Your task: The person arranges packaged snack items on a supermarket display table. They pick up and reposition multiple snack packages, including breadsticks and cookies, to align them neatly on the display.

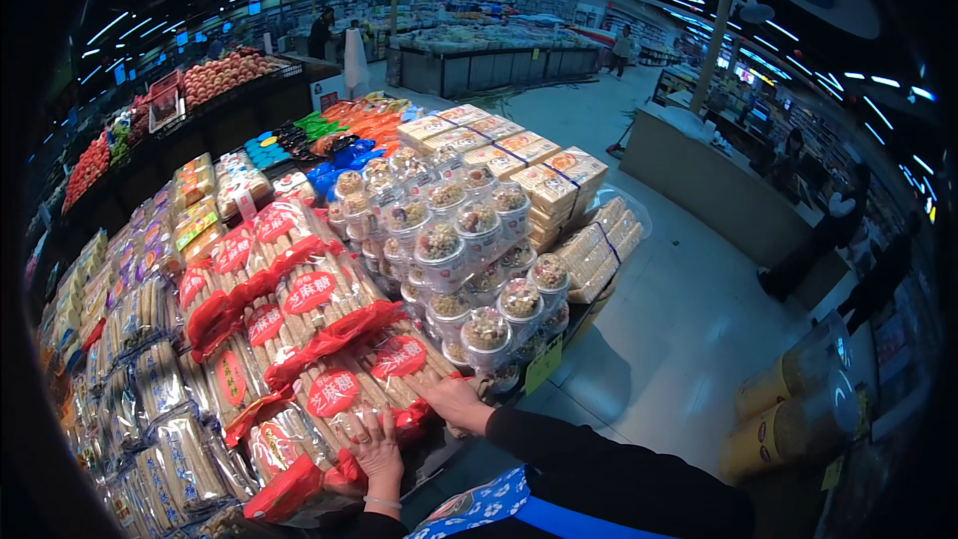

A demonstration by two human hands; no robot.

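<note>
My left hand (372,443) lies on the front end of a clear, red-edged bag of sesame candy sticks (334,392), its fingers somewhat spread. My right hand (453,400) touches the end of a neighbouring bag of candy sticks (399,357), close to the display's right edge; its grip is partly hidden. Both bags bear red oval labels with writing. More red-edged bags (309,292) are stacked in rows behind them. Under and left of my left hand lies another bag with a red oval label (275,443).
Stacked lidded plastic cups of nut-like snacks (440,243) stand beyond my right hand. Strapped packs of pale snacks (554,172) are behind them. Blue-printed stick bags (176,468) fill the left side. A yellow-green price card (544,364) hangs at the edge. Tall clear-lidded tubs (786,412) stand across the aisle.
</note>
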